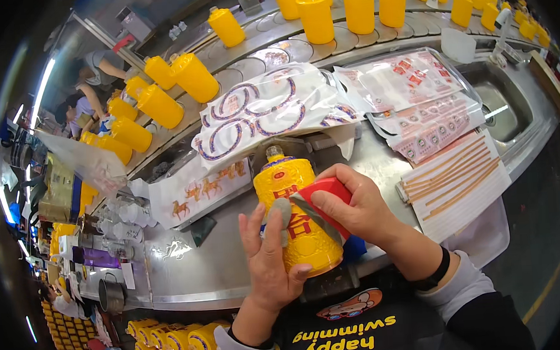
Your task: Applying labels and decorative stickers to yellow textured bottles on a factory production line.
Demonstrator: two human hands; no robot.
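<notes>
Yellow bottle (pixel 307 245) and red pad (pixel 309 191)
The left hand (pixel 271 260) rests against the bottle's left side; the right hand (pixel 362 208) holds the pad to its right side. Decal sheets (pixel 274 108) lie beyond; more yellow bottles (pixel 360 10) line the far conveyor (pixel 261 63).

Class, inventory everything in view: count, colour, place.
Held bottle: one, yellow, centre
Flat tool: one, red-grey, over held bottle
Banded sheets: several, white-blue, behind held bottle
Figure sheet: one visible, white-brown, left
Printed sheets: several, pink-red, right
Strip sheet: one visible, white-tan, right
Worktable: one, silver, centre
Sink: one, silver, right
Conveyor: one, grey, back
Conveyor bottles: many, yellow, back
Stacked bottles: many, yellow, lower left
People: several, pale tops, upper left
Garment: one, black, bottom
Left fingers: several, mostly bare, at held bottle
Right fingers: several, bare, gripping flat tool
</notes>
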